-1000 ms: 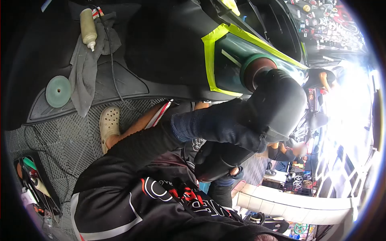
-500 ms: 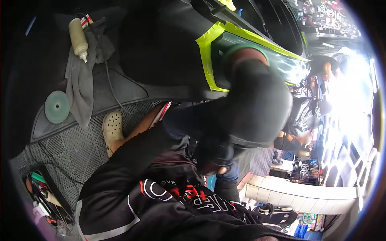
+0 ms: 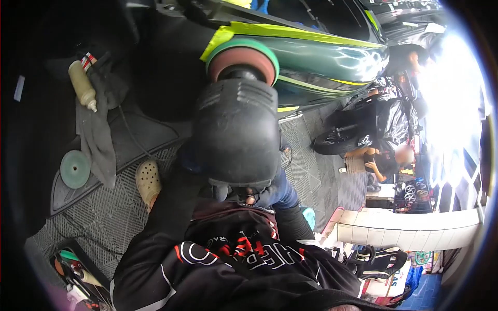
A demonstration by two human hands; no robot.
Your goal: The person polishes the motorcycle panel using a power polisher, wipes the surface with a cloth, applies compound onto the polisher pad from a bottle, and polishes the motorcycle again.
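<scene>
A black polisher (image 3: pixel 236 135) is held up in front of my chest. Its pink-brown and green pad (image 3: pixel 244 62) overlaps the left end of a glossy dark green panel (image 3: pixel 316 54) edged with yellow-green masking tape (image 3: pixel 306 33); whether it touches is unclear. My right hand (image 3: pixel 270 196), in a dark blue glove with a bare fingertip showing, is closed round the polisher's rear end. My left hand (image 3: pixel 189 157), also in a dark glove, is at the polisher's left side, its fingers mostly hidden behind the body.
To the left, a squeeze bottle (image 3: pixel 82 85) lies on a grey cloth (image 3: pixel 98 145), beside a round green pad (image 3: pixel 75 169). A cable (image 3: pixel 132 135) runs nearby. A tool tray (image 3: pixel 78 274) stands lower left. At right are a motorcycle (image 3: pixel 337 136), a person (image 3: pixel 384 160) and a white tiled ledge (image 3: pixel 404 228).
The polisher has moved left along the panel to its taped left end and now points more straight ahead. The whole view has also shifted, uncovering the motorcycle's wheel.
</scene>
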